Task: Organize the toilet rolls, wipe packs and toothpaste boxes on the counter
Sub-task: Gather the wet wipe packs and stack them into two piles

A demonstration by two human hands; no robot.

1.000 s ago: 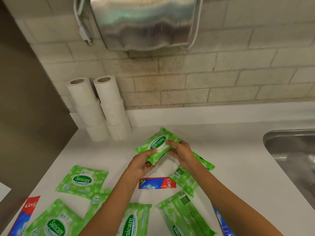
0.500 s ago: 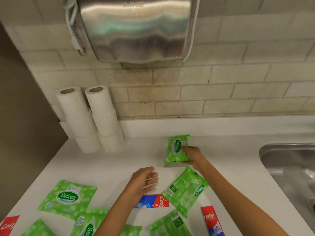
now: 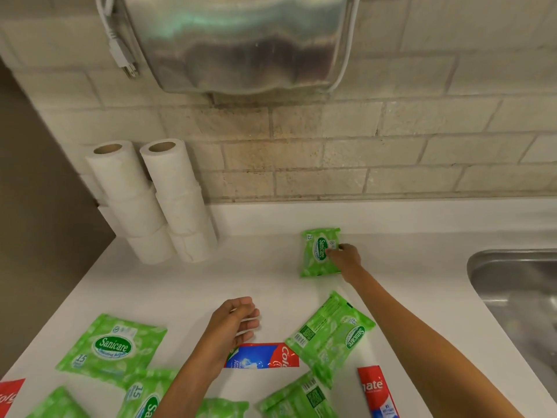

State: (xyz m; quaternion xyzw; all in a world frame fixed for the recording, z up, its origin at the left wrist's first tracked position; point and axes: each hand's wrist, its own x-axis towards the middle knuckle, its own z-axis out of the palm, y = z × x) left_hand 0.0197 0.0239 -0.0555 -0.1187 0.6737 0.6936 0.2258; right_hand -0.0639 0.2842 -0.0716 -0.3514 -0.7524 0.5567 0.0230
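A green Sanicare wipe pack [image 3: 315, 254] lies on the white counter [image 3: 211, 279] close to the back ledge. My right hand [image 3: 345, 258] pinches its right edge. My left hand [image 3: 233, 325] hovers loosely curled above the counter and holds nothing. Just below it lies a red and blue toothpaste box [image 3: 262, 356]. Two stacks of white toilet rolls [image 3: 156, 203] stand in the back left corner. Several more wipe packs lie scattered in front, among them one at the left [image 3: 111, 345] and one under my right forearm [image 3: 331, 336].
A steel sink [image 3: 518, 297] is set into the counter at the right. A metal hand dryer [image 3: 241, 40] hangs on the tiled wall above, with a loose plug [image 3: 123, 58] beside it. Other toothpaste boxes lie at bottom right [image 3: 376, 390] and bottom left [image 3: 9, 393].
My right hand carried the wipe pack away from my left hand to the back of the counter and set it down there. My left hand let go and drew back.
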